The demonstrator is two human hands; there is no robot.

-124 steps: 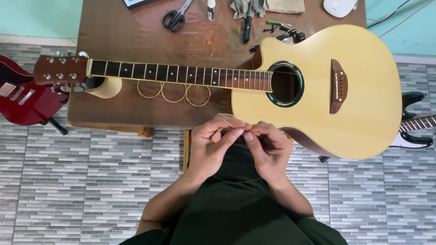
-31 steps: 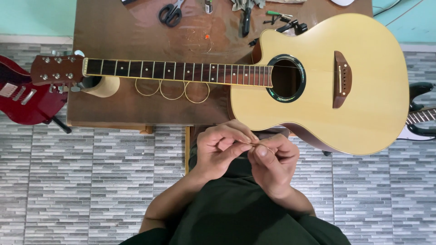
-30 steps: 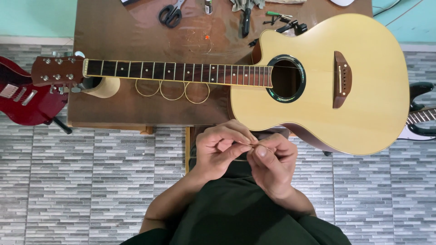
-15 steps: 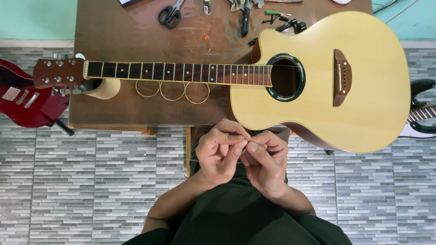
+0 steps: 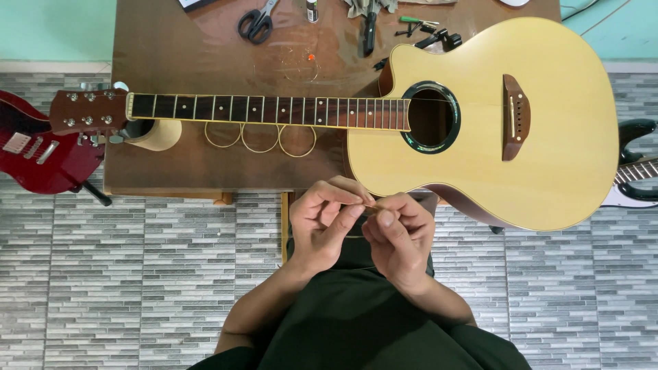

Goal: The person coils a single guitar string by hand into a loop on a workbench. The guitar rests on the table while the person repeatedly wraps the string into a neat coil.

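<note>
Both hands, left hand [image 5: 322, 226] and right hand [image 5: 397, 240], are pinched together on a thin guitar string [image 5: 370, 205], held above the lap, just below the acoustic guitar [image 5: 548, 137] laid across the wooden table [image 5: 178, 41].

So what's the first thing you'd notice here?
The big pale acoustic guitar lying flat across the brown table, neck pointing left. Just below it, the left hand and right hand meet, pinching a thin wire between fingertips. A red electric guitar peeks in at the left edge.
</note>
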